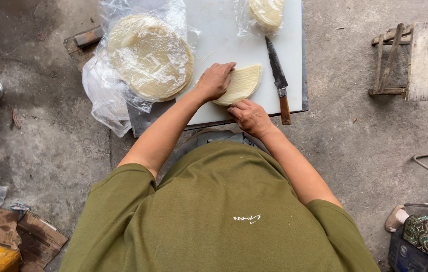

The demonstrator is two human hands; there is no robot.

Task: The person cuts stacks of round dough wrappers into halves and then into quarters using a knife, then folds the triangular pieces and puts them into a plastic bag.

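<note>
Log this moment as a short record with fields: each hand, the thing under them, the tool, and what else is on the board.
left hand: flat on top of the half-round stack of wrappers
right hand: at the near edge of the same stack, fingers on it
knife: lying on the white cutting board right of the stack, wooden handle toward the person, untouched
round stack in plastic: left, overhanging the board edge
small bagged stack: far end of board
floor: bare concrete
</note>
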